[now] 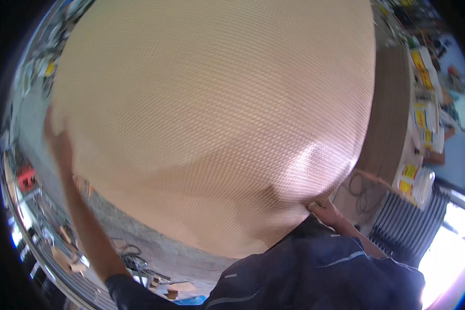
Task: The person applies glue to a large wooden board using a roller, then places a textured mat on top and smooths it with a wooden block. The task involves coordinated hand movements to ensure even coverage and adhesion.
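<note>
A tan textured sheet fills the middle up to twelve o'clock; the right hand pinches its edge near five o'clock, while the left hand, blurred, meets it towards nine, gripping or not I cannot tell

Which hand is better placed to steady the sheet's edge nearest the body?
Right, I'd judge: the right hand grips the tan sheet close by the dark shirt, while the left hand is farther out, at the sheet's left edge.

dark cables lie on the grey floor.
</note>
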The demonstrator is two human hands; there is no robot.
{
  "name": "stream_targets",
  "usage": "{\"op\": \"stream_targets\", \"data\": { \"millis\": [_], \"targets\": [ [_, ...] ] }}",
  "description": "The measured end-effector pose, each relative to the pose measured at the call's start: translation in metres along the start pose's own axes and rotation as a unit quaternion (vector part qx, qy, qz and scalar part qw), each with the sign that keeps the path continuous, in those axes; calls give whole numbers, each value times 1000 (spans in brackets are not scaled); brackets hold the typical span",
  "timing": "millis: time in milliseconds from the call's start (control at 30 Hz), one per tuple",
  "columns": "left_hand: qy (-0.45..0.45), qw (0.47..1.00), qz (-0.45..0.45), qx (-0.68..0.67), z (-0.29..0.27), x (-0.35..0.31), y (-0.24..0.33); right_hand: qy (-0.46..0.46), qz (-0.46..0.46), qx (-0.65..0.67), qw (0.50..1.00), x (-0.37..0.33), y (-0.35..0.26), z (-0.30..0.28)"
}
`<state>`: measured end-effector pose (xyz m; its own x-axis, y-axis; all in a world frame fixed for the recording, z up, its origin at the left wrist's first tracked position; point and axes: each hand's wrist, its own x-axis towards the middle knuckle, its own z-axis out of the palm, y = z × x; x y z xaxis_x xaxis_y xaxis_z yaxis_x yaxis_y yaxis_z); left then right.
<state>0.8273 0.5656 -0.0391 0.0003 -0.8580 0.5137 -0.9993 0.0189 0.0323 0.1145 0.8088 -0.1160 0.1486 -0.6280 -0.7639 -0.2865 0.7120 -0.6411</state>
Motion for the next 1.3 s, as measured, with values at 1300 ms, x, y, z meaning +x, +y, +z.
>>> {"op": "stream_targets", "data": {
  "millis": [1300],
  "targets": [
    [-185, 937, 108, -278, 33, -18, 401, 170, -123, 336, 918, 44, -70, -87]
  ]
}}
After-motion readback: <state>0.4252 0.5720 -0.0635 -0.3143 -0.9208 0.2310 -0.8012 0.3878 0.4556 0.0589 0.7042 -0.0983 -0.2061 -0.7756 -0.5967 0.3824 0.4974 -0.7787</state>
